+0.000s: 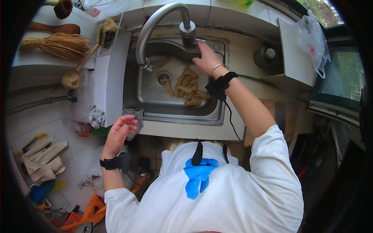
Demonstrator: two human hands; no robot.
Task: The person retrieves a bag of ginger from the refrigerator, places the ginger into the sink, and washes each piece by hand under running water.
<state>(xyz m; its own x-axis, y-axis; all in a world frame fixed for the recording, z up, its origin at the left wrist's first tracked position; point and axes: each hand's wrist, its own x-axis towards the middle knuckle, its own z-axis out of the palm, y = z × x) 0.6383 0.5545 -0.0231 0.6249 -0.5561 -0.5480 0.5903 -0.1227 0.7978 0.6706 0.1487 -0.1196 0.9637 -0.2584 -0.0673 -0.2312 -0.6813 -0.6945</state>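
Observation:
My right hand reaches over the sink's back right corner, its fingertips at the small side lever of the metal faucet. The thumb is apart from the lever, and whether the other fingers grip it is hidden. Several pieces of ginger root lie in the stainless steel sink, mostly heaped right of the drain. One long piece touches the drain's edge. My left hand hovers in front of the counter with loosely curled fingers, holding nothing. Beside it a grey striped cloth hangs over the counter edge.
To the left, a straw brush and a wooden-handled brush lie by a white ledge. At right stand a dark round container and a white panel with a plastic bag. A black cable trails from my right wrist.

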